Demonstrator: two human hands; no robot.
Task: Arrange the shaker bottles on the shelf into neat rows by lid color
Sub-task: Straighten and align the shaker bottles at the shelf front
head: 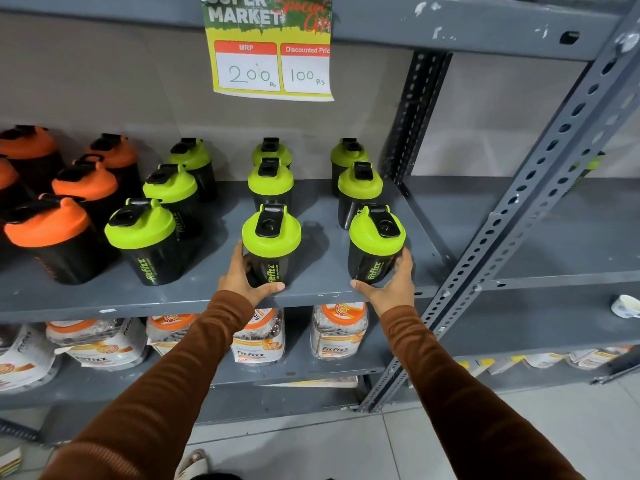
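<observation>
Here, both hands work at the front edge of the grey metal shelf (311,292). The left hand (242,280) cups the base of the front bottle of the middle green column (271,244), thumb under its near side and fingers round its left wall. The right hand (393,284) likewise wraps the base of the front bottle of the right green column (375,245), thumb in front, fingers on the right wall. Both bottles stand upright on the shelf, black-bodied with lime-green lids and black flip caps. Behind each, two more green-lidded bottles (270,181) form a column running toward the back wall. A third green column (140,233) stands to the left, slanting slightly. Further left, orange-lidded bottles (48,223) are grouped in their own columns. A price sign (272,69) hangs from the shelf above. The lower shelf holds clear jars with orange lids (337,332). Brown sleeves (180,375) cover both forearms.
</observation>
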